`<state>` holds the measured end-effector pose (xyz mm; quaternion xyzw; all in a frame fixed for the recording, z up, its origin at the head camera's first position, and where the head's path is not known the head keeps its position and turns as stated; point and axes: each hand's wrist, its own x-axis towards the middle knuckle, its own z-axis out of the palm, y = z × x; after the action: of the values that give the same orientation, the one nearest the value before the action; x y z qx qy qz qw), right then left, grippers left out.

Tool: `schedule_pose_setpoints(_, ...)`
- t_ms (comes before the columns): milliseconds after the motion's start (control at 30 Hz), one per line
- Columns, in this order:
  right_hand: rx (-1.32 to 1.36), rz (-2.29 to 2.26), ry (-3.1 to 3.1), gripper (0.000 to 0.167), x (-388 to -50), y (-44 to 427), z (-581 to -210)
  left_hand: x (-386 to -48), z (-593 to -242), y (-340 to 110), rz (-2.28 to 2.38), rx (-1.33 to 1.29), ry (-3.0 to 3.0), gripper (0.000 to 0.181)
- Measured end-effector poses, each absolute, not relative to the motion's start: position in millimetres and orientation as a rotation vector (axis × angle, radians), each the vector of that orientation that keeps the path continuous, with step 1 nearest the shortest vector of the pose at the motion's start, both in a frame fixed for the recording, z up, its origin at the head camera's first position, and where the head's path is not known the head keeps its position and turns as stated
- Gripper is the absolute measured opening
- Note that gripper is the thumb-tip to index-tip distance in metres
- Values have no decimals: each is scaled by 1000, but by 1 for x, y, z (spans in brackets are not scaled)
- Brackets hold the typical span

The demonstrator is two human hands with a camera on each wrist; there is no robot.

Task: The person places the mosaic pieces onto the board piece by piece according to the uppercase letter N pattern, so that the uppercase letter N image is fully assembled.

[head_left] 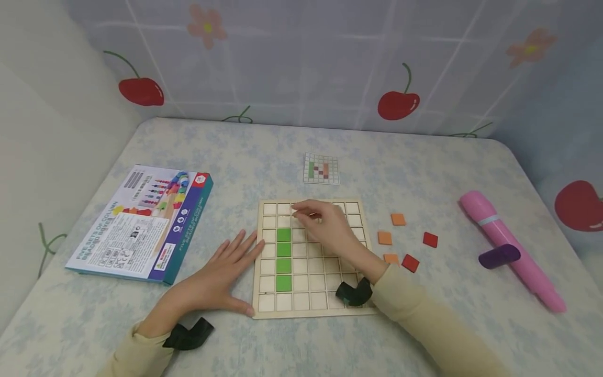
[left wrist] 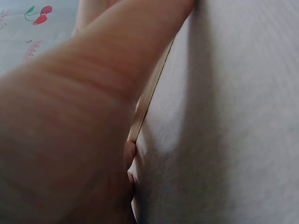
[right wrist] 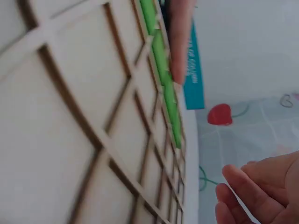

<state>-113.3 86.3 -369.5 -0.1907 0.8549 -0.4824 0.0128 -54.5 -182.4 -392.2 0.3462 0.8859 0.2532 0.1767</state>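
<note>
A wooden grid board (head_left: 316, 316) lies on the table, with a column of several green square tiles (head_left: 283, 266) in its cells. My left hand (head_left: 221, 275) rests beside the board, fingers spread, its thumb and fingertips at the left edge. Over the board's upper middle hovers my right hand (head_left: 327, 225), its fingers loosely bent. No tile shows between its fingers in the head view or the right wrist view. To the right of the board lie three orange tiles (head_left: 398, 219) and two red tiles (head_left: 430, 240).
A small printed grid card (head_left: 321, 168) lies behind the board. A boxed bead toy set (head_left: 146, 225) is on the left. On the right sits a pink stick (head_left: 513, 251) with a purple piece (head_left: 499, 256) on it. A patterned curtain (head_left: 301, 63) hangs behind the table.
</note>
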Motion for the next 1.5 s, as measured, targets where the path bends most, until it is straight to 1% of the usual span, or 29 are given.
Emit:
schedule_pose_setpoints(133,-564,-1557,2709,25,-104,132,-351,-55,-394,-180,721,994,2501,121)
schedule_pose_setpoints(267,-433,-1557,2750,26,-85,186,-343,-55,-395,-182,711,982,2512,122)
schedule_pose_setpoints(400,-246,-1526,2818,27,-59,231,-351,-55,-396,-183,703,979,2518,122)
schedule_pose_setpoints(500,-117,-1456,2852,28,-41,252,-363,-55,-396,-183,703,987,2513,122)
schedule_pose_setpoints(633,-34,-1317,2906,28,-27,262,-375,-56,-395,-185,719,989,2518,121)
schedule_pose_setpoints(800,23,-1168,3001,27,-20,265,-380,-56,-396,-185,747,996,2525,120)
schedule_pose_setpoints(967,7,-1033,3050,35,-16,264,-388,-56,-397,-185,756,988,2516,121)
schedule_pose_setpoints(1133,-50,-1099,3071,41,-12,260,-392,-55,-396,-184,737,986,2508,121)
schedule_pose_setpoints(1367,-155,-1141,3105,38,-12,256,-394,-54,-396,-184,722,994,2515,121)
schedule_pose_setpoints(1500,-125,-1138,3103,32,-14,254,-391,-54,-395,-184,726,986,2504,120)
